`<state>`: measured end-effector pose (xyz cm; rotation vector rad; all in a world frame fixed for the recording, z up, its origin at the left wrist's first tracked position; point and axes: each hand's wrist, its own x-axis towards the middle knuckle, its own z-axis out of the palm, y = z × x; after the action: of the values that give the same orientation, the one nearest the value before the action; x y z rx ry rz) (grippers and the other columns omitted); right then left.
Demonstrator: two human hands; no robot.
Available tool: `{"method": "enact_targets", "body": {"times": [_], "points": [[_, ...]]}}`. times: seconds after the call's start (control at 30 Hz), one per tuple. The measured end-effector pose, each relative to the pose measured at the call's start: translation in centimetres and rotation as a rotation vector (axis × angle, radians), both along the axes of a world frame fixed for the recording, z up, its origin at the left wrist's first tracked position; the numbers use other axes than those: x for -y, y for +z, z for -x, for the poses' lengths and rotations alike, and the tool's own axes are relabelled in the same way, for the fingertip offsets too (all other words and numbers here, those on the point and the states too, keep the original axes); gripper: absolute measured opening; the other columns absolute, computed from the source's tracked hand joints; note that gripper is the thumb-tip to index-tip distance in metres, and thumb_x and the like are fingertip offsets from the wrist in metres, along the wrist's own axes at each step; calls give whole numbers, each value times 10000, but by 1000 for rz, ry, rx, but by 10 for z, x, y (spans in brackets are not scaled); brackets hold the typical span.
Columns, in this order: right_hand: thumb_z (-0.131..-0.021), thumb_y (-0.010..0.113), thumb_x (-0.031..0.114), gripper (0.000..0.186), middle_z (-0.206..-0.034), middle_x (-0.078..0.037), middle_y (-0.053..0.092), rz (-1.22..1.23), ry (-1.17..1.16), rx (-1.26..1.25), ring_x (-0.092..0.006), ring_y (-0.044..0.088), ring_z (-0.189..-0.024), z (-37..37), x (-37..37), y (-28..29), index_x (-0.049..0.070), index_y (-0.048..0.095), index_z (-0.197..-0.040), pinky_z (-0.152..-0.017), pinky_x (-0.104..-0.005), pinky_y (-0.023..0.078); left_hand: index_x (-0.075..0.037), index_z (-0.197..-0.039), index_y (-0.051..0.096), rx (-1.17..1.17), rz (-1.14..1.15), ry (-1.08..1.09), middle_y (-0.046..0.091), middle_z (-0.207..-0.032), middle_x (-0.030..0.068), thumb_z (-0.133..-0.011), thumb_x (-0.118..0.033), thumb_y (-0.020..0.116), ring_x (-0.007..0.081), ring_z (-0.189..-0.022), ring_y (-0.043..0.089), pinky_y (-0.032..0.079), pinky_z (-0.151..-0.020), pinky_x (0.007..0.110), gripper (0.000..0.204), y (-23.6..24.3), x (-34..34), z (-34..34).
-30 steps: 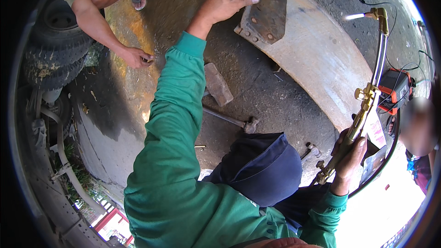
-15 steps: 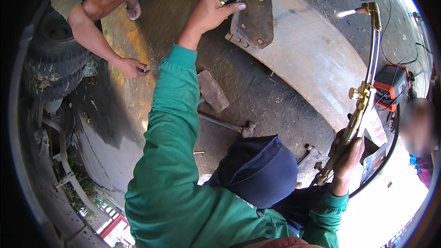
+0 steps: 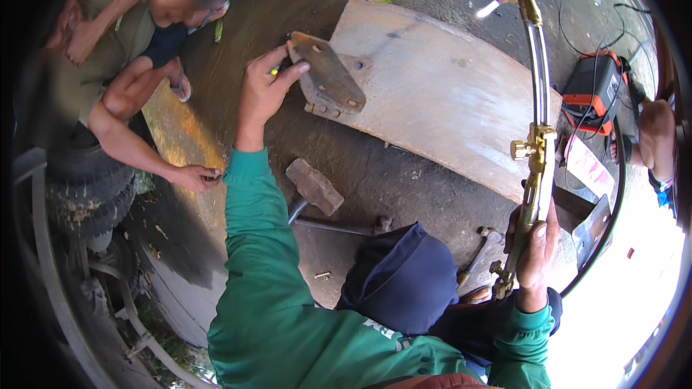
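Note:
My left hand (image 3: 261, 94) is closed on the edge of a rusty metal plate with holes (image 3: 328, 72), thumb on its face. The plate is tilted over the left end of a large, curved steel sheet (image 3: 447, 90) on the ground. A small yellow-green item (image 3: 274, 70) shows between the fingers; its kind is unclear. My right hand (image 3: 535, 256) is wrapped round the handle of a brass cutting torch (image 3: 536, 94), held upright. A white flame (image 3: 488, 9) burns at its tip, pointing left, away from the holed plate.
A sledgehammer (image 3: 315, 186) and smaller hammers (image 3: 491, 236) lie near my knees. To the left a person's hand (image 3: 196, 178) reaches in beside tyres (image 3: 90, 198). An orange-black machine (image 3: 595, 90) with cables stands right, near a black hose (image 3: 613, 223) and another person's leg (image 3: 657, 133).
The whole view has shifted. My left hand has drawn the holed plate leftward and tilted it, uncovering a hole in the sheet's corner. The torch stays lit in my right hand.

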<state>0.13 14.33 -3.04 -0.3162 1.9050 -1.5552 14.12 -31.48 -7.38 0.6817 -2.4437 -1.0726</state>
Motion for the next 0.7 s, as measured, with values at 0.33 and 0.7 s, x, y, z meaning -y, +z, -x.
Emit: {"method": "enact_targets", "body": {"times": [0.33, 0.7], "points": [[-909, 557, 761, 992, -741, -8, 534, -70, 5, -80, -97, 481, -630, 5, 2, 15, -80, 480, -1430, -576, -272, 385, 11, -1202, 687, 241, 173, -40, 726, -847, 121, -871, -85, 778, 147, -726, 628, 519, -708, 326, 356, 1, -7, 2], [-879, 600, 783, 1045, -723, -17, 540, -98, 12, -25, -101, 510, -642, 6, -4, 18, -77, 458, -1457, -573, -278, 391, 53, -974, 665, 366, 331, 30, 702, -827, 249, -912, -133, 725, 450, -788, 701, 527, -684, 451, 205, -10, -18, 0]]}}
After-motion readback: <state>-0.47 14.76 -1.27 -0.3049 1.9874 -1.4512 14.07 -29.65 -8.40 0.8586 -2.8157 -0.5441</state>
